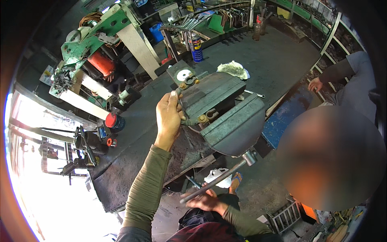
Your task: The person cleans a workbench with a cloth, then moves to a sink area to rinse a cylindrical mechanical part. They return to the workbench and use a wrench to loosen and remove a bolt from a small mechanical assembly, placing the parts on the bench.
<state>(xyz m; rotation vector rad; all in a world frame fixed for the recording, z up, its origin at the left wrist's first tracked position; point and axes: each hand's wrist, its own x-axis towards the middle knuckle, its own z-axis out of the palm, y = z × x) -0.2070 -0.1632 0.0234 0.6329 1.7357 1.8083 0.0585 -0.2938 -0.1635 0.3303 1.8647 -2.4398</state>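
My left hand [168, 115] is closed on a dark cable with metal clamp ends. One clamp end [188, 82], with brass-coloured bolts, sticks up past my thumb. The other clamp end [207, 116] sits by the left end of the gap between the jaws of a large bench vise [231, 125]; whether the jaws touch it I cannot tell. Below the vise, my right hand [207, 201] is at the lower end of the long vise handle [219, 180], fingers curled about the bar and slightly blurred. A flat plate with a white disc [184, 74] lies behind the upper clamp.
On the dark workbench [278, 52] stand a blue spray can [196, 47] and a crumpled cloth [234, 69]. A wrench [254, 93] lies behind the vise. A red-and-blue tin [114, 122] is at left, near a green machine frame [94, 38]. Another person [354, 86] is at right.
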